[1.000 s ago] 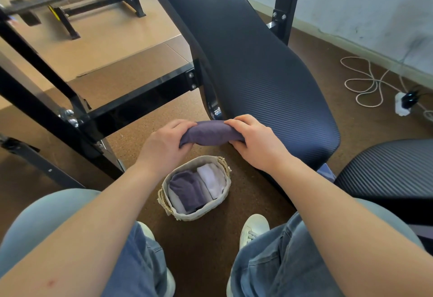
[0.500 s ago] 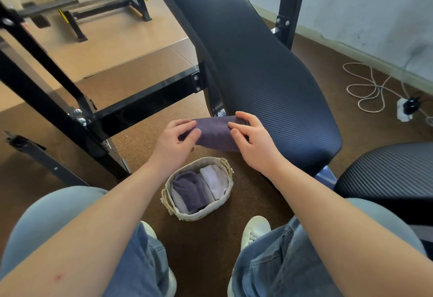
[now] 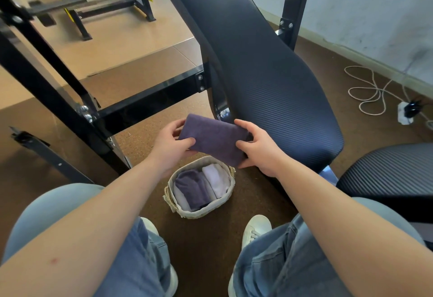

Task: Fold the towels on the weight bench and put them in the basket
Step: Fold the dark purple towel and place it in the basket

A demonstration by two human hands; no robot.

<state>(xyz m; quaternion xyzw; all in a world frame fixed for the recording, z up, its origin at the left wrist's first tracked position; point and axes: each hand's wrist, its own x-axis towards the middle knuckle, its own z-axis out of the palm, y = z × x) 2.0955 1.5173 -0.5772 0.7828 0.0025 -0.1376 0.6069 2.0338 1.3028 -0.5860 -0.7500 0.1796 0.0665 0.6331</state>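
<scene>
Three folded towels are lying in the basket [image 3: 201, 213], correct? (Desk)

Correct. The woven basket is sitting on the brown floor [image 3: 140, 137], between the person's white shoes [image 3: 256, 226] and the weight bench [image 3: 269, 74]. A dark purple towel [image 3: 194, 187] is standing in the middle. A white towel [image 3: 216, 179] is pressing against its right side, and a pale towel [image 3: 180, 199] is showing along its left. (Photographer)

What are the hands doing? (Desk)

Both are gripping a flat purple towel [image 3: 214, 138]. The left hand [image 3: 171, 149] is pinching the left end, with its thumb [image 3: 187, 143] lying on the top face and its fingers curling behind. The right hand [image 3: 257, 150] is wrapping round the right end, thumb on the top face and fingers curled over the edges. Neither hand is spreading wide. (Photographer)

Which way is that towel pointing? (Desk)

Its long axis is running left to right between the hands, dipping slightly toward the right, and its broad face is tilting up toward the camera. It is hovering in the air just above the basket's far rim, in front of the lower end of the bench's ribbed dark pad. Whether its right end is touching the pad is not clear. (Photographer)
</scene>
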